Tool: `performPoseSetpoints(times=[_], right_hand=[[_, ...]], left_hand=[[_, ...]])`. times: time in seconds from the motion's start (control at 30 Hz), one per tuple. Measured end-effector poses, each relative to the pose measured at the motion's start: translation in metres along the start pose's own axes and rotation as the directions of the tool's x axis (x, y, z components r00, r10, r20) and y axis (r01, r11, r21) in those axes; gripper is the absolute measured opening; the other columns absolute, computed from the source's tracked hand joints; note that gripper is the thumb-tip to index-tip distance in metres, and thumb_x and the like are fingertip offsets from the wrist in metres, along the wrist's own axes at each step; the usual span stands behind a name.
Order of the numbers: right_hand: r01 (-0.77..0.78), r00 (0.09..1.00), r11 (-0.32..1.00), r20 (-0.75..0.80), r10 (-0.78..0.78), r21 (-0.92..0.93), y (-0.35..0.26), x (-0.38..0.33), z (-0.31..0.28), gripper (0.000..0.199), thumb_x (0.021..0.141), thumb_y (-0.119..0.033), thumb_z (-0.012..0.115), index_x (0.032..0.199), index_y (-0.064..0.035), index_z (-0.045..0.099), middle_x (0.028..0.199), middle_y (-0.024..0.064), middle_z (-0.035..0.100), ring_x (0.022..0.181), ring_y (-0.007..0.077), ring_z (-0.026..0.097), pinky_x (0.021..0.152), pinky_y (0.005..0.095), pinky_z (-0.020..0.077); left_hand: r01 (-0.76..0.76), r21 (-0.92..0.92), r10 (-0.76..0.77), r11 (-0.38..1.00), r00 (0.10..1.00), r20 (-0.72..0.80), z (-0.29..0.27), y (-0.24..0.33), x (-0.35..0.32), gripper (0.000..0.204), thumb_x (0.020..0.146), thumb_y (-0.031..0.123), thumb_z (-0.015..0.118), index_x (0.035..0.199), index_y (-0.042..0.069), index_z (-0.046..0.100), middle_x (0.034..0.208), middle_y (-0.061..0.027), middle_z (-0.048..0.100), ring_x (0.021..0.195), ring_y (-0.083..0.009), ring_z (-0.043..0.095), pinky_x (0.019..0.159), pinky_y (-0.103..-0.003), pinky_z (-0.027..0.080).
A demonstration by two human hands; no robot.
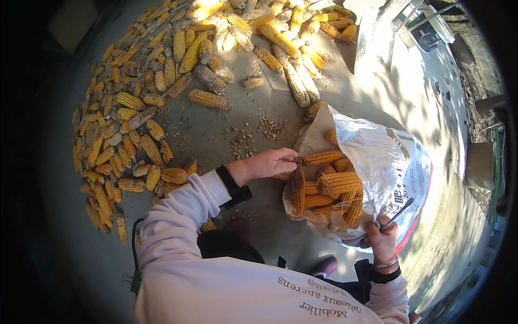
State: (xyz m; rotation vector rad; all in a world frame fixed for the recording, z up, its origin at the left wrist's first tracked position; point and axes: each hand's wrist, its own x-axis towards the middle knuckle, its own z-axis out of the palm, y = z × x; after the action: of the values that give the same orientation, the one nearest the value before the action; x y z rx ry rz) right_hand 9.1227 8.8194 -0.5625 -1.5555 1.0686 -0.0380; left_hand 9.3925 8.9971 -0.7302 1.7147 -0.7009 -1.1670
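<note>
A person in a pale pink long-sleeved top crouches over a white woven plastic sack [377, 156] that lies open-mouthed on a grey concrete floor [216, 135], its mouth crammed with dried yellow corn cobs [329, 186]. The left hand [270, 163], a black band at the wrist, reaches across to the sack's opening, fingers curled together with the tips closed on the end of one long orange-yellow cob [322, 157] lying at the upper edge of the mouth; just below the hand another cob [298, 189] stands nearly upright at the sack's lip. The right hand [383, 237] sits at the lower rim of the sack, fingers folded tight around a bunch of the sack's fabric and a slim dark metal tool [396, 213] whose shaft slants up and to the right across the white plastic. Beyond the sack, a broad heap of loose corn cobs [156, 92] curves in an arc from the left side of the floor round to the top, some bright in sunlight, others in shade. Between heap and sack, scattered loose kernels [253, 137] dot the bare concrete. Dappled sunlight falls across the pavement to the right.
</note>
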Motion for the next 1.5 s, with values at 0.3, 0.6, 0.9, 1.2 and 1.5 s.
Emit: performPoseSetpoints(times=[0.3, 0.6, 0.9, 1.2, 1.5], right_hand=[[-0.014, 0.993, 0.995, -0.113, 0.025, 0.099, -0.002, -0.033, -0.022, 0.007, 0.069, 0.002, 0.057, 0.063, -0.001, 0.054, 0.053, -0.001, 0.049, 0.045, 0.0062, 0.046, 0.041, 0.021, 0.0368], [0.065, 0.985, 0.987, -0.165, -0.041, 0.146, -0.006, -0.044, -0.046, 0.004, 0.067, 0.001, 0.056, 0.065, -0.001, 0.054, 0.056, -0.0007, 0.05, 0.048, 0.0072, 0.046, 0.044, 0.0216, 0.0377], [0.27, 0.882, 0.871, -0.468, -0.053, 0.41, 0.009, -0.038, -0.119, 0.006, 0.072, -0.01, 0.055, 0.072, -0.0048, 0.055, 0.059, 0.0004, 0.053, 0.046, 0.0057, 0.044, 0.042, 0.0182, 0.0332], [0.525, 0.56, 0.808, -0.823, -0.094, 0.265, 0.022, -0.095, -0.274, 0.01, 0.076, -0.015, 0.052, 0.068, -0.0112, 0.047, 0.059, -0.0068, 0.039, 0.046, 0.0027, 0.033, 0.041, 0.0174, 0.0253], [0.797, 0.47, 0.567, -0.803, -0.365, 0.209, -0.076, -0.132, -0.293, 0.018, 0.084, -0.017, 0.052, 0.096, -0.0046, 0.054, 0.086, 0.0006, 0.056, 0.078, 0.0085, 0.053, 0.07, 0.0244, 0.0434]], left_hand=[[0.275, 0.478, -0.277, 0.834, 0.959, -0.068, 0.047, -0.056, 0.1, 0.035, 0.073, 0.023, 0.06, 0.091, -0.007, 0.059, 0.091, -0.0248, 0.06, 0.083, -0.0366, 0.059, 0.073, -0.04, 0.047], [0.466, 0.038, -0.465, 0.884, 0.87, 0.161, 0.059, -0.048, 0.114, 0.023, 0.079, 0.016, 0.059, 0.094, -0.001, 0.06, 0.078, -0.0066, 0.057, 0.063, -0.0176, 0.055, 0.052, -0.031, 0.047], [0.225, -0.087, -0.186, 0.971, 0.929, 0.321, 0.114, 0.07, 0.089, 0.015, 0.082, 0.014, 0.051, 0.075, 0.002, 0.054, 0.053, -0.0029, 0.047, 0.042, -0.0099, 0.043, 0.039, -0.024, 0.034], [-0.037, -0.365, 0.239, 0.93, 0.816, 0.527, 0.2, 0.249, 0.059, 0.011, 0.081, 0.007, 0.051, 0.074, 0.001, 0.056, 0.056, -0.0017, 0.049, 0.046, -0.0081, 0.041, 0.043, -0.021, 0.033], [-0.22, -0.656, 0.398, 0.722, 0.908, 0.134, 0.133, 0.322, 0.04, 0.017, 0.076, 0.015, 0.054, 0.061, 0.008, 0.052, 0.056, -0.0006, 0.047, 0.044, -0.0088, 0.042, 0.041, -0.022, 0.034]])
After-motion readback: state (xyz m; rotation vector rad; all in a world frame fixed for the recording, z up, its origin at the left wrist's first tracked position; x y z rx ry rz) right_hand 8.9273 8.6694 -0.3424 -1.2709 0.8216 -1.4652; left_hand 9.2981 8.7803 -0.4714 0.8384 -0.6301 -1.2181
